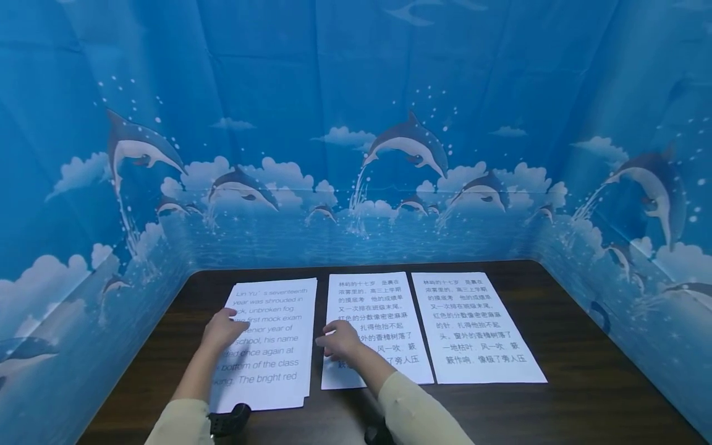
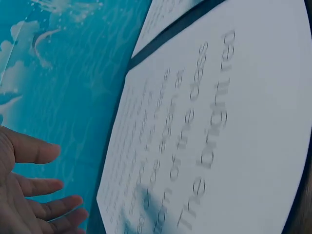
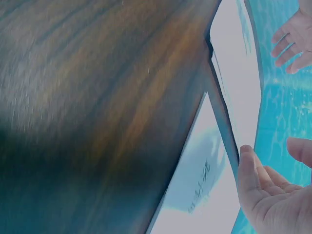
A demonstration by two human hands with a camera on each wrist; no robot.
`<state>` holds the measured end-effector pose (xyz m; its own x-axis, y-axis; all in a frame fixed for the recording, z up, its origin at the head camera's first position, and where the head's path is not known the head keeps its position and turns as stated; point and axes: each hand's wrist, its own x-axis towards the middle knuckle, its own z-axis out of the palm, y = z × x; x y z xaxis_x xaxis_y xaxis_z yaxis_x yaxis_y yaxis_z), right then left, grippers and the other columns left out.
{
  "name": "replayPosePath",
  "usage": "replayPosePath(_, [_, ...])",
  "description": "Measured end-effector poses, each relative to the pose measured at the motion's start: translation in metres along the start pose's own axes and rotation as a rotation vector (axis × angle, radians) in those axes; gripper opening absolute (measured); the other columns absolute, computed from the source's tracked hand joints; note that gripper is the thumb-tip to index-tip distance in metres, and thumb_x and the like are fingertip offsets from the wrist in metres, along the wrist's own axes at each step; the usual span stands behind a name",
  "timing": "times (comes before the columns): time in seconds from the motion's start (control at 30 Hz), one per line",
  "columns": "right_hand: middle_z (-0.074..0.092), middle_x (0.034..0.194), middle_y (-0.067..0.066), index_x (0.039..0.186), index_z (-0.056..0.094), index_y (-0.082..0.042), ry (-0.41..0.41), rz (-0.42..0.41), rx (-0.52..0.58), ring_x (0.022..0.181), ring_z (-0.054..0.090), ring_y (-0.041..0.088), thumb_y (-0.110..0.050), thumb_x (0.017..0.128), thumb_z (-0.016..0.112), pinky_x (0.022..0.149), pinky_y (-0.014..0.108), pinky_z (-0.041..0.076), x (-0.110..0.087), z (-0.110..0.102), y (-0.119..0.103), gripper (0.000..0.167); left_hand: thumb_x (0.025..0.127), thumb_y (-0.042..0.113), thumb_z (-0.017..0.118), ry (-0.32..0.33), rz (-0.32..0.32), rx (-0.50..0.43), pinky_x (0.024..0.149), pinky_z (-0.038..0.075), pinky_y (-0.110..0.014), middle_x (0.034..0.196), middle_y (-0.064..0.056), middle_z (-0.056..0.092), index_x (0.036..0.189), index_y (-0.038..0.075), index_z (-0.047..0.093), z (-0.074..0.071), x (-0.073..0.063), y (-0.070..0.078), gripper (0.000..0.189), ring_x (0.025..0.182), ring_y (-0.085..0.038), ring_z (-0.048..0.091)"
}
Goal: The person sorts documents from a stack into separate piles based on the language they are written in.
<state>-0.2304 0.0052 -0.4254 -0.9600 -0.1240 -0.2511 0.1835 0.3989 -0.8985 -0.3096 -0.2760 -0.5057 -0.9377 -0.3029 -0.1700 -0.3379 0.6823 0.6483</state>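
Observation:
A stack of white sheets printed in English lies on the left of the table, its lower sheets showing at the edges. My left hand hovers over this stack's left side, fingers spread and holding nothing. In the left wrist view, the thumb and fingers are apart. A middle sheet carries Chinese print, and my right hand is above its left edge, close to the gap beside the English stack. The right wrist view shows that hand's palm with loosely bent fingers and nothing between them.
To the right lies another white sheet with Chinese print. The papers rest on a dark wooden table. Blue curtains with dolphins and clouds enclose its back and sides. A black strap is around my left wrist.

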Motion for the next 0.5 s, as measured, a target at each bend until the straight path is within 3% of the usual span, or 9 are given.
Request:
replayPosePath(0.17, [0.054,0.081,0.008,0.103,0.055,0.002,0.061,0.002,-0.050,0.062,0.057,0.018,-0.015,0.074,0.064,0.056,0.030,0.048,0.003,-0.013,0.003,0.035,0.080,0.039,0.056,0.001,0.016,-0.026,0.075,0.038,-0.053,0.112,-0.021,0.043,0.127,0.002,0.031,0.016,0.005,0.014,0.065,0.099,-0.040,0.043])
replayPosePath(0.33, [0.054,0.089,0.009,0.103,0.056,0.001,0.115,-0.008,-0.122,0.073,0.052,0.020,-0.018,0.074,0.063,0.063,0.033,0.045,0.005,-0.032,0.011,0.035,0.077,0.040,0.058,-0.012,0.053,-0.057,0.078,0.037,-0.053,0.111,-0.021,0.044,0.125,0.002,0.033,0.034,0.006,0.028,0.066,0.101,-0.039,0.044])
replayPosePath(0.5, [0.053,0.095,0.011,0.103,0.055,0.002,0.156,-0.003,-0.170,0.083,0.051,0.025,-0.020,0.074,0.062,0.072,0.039,0.043,0.006,-0.052,0.017,0.037,0.077,0.038,0.059,-0.036,0.101,-0.070,0.075,0.041,-0.049,0.110,-0.020,0.045,0.123,0.002,0.037,0.042,-0.004,0.050,0.063,0.098,-0.038,0.046])
